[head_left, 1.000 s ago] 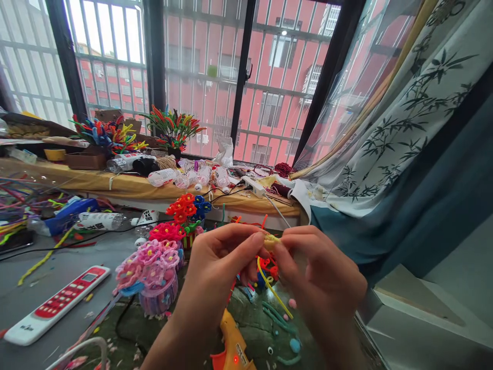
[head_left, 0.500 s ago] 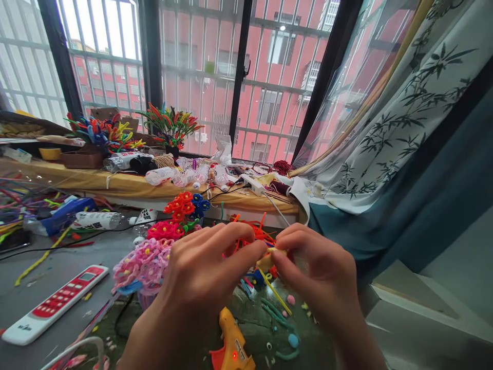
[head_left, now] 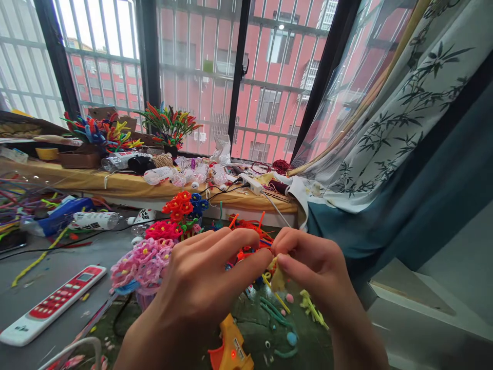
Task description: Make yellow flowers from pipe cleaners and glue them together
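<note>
My right hand (head_left: 316,267) pinches a small pale-yellow piece (head_left: 279,280) between thumb and fingertips, and the piece hangs just below. My left hand (head_left: 210,272) is closed too, its thumb and index fingertips meeting at the top edge of that piece; what lies exactly between them is mostly hidden. An orange-yellow glue gun (head_left: 232,347) with a lit red light lies below the hands. Past the fingers sit red pipe cleaners (head_left: 246,224), partly covered. On the dark green mat are teal pipe-cleaner pieces (head_left: 274,312), a blue pompom (head_left: 291,338) and pale yellow-green pipe cleaners (head_left: 313,308).
Pink pipe-cleaner flowers (head_left: 148,262) stand left of my left hand, with red flowers (head_left: 177,206) behind. A white remote control (head_left: 54,306) lies at the left. Plastic bottles (head_left: 96,221) and a power strip (head_left: 251,184) are farther back, near the window sill.
Both hands have shifted slightly, and the pale-yellow piece now hangs lower from the right fingertips. More of the yellow-green pipe cleaners shows beside my right hand.
</note>
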Motion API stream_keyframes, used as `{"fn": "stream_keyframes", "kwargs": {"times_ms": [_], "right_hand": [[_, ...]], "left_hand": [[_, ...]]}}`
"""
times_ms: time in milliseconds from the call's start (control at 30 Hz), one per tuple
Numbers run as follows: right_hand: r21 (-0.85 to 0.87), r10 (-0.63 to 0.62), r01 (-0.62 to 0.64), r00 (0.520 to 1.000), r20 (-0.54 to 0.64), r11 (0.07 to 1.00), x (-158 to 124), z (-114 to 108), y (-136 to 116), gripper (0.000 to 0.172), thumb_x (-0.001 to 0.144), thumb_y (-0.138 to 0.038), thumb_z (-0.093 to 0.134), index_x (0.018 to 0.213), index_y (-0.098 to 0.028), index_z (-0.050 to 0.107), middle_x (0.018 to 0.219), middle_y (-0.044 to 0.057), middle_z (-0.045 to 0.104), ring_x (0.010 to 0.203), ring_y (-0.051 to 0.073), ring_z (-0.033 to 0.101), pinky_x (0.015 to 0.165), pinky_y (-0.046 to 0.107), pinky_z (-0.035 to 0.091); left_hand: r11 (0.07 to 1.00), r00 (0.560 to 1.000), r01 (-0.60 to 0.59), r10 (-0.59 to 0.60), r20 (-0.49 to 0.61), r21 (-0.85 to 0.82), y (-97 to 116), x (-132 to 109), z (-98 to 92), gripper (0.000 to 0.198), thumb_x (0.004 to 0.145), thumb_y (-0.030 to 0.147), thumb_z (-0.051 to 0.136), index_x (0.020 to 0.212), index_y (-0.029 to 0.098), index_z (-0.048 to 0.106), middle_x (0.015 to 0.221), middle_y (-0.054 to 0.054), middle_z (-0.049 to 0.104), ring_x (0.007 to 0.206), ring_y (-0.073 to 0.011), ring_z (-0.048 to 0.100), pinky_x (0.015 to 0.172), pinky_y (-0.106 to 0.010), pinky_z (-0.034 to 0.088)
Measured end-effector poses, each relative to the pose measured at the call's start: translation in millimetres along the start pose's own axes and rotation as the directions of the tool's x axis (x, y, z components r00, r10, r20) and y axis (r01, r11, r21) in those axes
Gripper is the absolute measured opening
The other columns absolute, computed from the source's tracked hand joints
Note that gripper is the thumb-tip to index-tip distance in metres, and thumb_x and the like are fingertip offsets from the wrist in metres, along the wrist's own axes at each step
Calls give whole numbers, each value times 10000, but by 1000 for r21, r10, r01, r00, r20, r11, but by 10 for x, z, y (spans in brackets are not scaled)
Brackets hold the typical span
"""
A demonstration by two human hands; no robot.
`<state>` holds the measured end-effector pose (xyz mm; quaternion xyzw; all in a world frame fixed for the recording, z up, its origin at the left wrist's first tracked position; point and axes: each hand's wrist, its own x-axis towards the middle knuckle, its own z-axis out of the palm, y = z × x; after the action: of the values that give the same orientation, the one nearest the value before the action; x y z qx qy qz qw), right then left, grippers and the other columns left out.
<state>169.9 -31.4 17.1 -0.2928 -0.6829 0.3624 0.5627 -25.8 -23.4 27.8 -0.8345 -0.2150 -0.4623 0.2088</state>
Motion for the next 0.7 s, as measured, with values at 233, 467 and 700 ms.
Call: {"fn": "stream_keyframes", "kwargs": {"times_ms": [233, 467, 700], "right_hand": [[187, 107, -115, 993, 49, 976, 29, -40, 105, 168, 794, -219, 732, 646, -204, 655, 642, -28, 561, 598, 113, 455, 524, 214, 366], [426, 356, -355, 931, 82, 832, 77, 8, 135, 88, 643, -225, 738, 585, -174, 697, 527, -27, 542, 461, 89, 417, 415, 196, 336], [554, 507, -523, 839, 199, 648, 104, 73, 95, 109, 632, -214, 677, 535, -167, 656, 427, -51, 467, 358, 58, 355, 334, 169, 219]], "left_hand": [[1000, 1000, -8, 9, 28, -19, 36, 29, -11, 200, 996, 198, 514, 926, 231, 698, 905, 18, 704, 674, -98, 585, 578, -261, 372], [999, 1000, -6, 8, -29, 53, 118, 85, -6, 303, 1005, 144, 434, 841, 231, 674, 734, 50, 684, 567, -96, 556, 538, -264, 373], [997, 995, -61, 65, -70, 55, 87, 38, 54, 287, 1013, 138, 425, 886, 200, 675, 737, 19, 695, 614, -113, 607, 566, -266, 419]]}}
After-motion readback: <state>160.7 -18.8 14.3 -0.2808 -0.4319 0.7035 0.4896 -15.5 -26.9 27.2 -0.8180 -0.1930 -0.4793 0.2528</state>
